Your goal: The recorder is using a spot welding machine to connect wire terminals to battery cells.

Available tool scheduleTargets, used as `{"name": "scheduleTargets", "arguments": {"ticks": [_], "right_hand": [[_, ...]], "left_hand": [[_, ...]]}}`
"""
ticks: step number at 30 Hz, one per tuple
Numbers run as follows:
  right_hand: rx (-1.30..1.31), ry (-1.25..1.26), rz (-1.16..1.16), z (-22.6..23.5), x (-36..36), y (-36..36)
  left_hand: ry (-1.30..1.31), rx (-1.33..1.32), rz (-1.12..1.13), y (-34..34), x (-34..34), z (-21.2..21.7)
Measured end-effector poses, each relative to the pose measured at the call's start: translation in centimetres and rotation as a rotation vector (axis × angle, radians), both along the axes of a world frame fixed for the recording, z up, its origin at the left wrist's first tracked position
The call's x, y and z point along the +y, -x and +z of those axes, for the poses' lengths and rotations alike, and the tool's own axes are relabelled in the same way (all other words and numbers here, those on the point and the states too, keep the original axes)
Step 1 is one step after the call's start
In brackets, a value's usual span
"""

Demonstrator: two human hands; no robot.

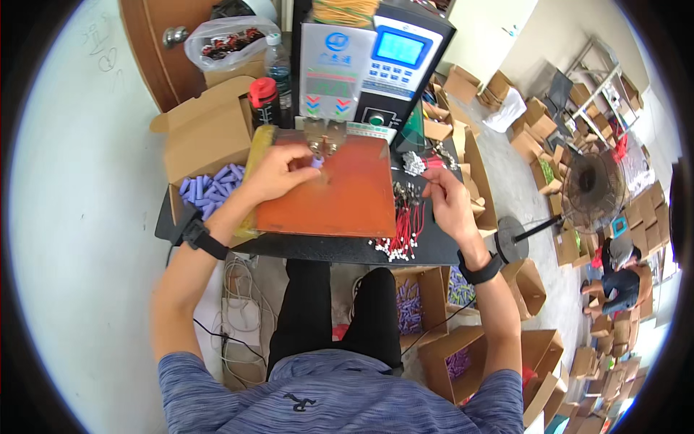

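Note:
My left hand point(280, 173) pinches a small purple battery cell point(316, 163) between thumb and fingers. The cell sits right beneath the metal electrodes point(324, 136) of a spot welding machine point(336, 72). Under that hand lies an orange-brown work mat point(325, 206). My right hand point(450, 206) hovers at the mat's right, fingers bent and tips together, beside a heap of red and black wire leads with white connectors point(406, 220). What its fingertips hold, if anything, is too small to make out. A second bunch of leads point(416, 163) lies just beyond.
At the left stands an open cardboard box point(206, 137) of purple cells. A red-capped bottle point(264, 101) and a clear bottle point(277, 65) are behind it. Boxes of cells point(410, 307) sit below the table; a standing fan point(589, 181) and a person point(618, 278) are at right.

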State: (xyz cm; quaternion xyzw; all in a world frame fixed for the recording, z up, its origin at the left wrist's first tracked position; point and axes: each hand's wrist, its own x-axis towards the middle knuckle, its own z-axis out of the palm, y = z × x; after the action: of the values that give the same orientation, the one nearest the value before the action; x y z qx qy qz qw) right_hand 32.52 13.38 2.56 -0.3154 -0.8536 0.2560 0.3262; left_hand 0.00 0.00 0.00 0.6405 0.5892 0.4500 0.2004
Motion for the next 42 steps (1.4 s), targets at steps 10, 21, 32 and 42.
{"name": "scheduleTargets", "arguments": {"ticks": [10, 21, 32, 42], "right_hand": [[0.128, 0.071, 0.227, -0.2, -1.8, 11.5], [0.336, 0.228, 0.225, -2.2, -3.2, 13.4], [0.428, 0.232, 0.254, -2.2, -2.8, 13.1], [0.342, 0.268, 0.343, -1.4, -3.2, 12.9]], "left_hand": [[-0.065, -0.051, -0.064, -0.6, -0.3, 0.7], [-0.139, 0.099, -0.09, -0.6, 0.2, -0.1], [-0.102, 0.033, -0.032, -1.1, 0.0, 1.0], [-0.145, 0.197, -0.071, -1.4, 0.3, 1.0]]}}
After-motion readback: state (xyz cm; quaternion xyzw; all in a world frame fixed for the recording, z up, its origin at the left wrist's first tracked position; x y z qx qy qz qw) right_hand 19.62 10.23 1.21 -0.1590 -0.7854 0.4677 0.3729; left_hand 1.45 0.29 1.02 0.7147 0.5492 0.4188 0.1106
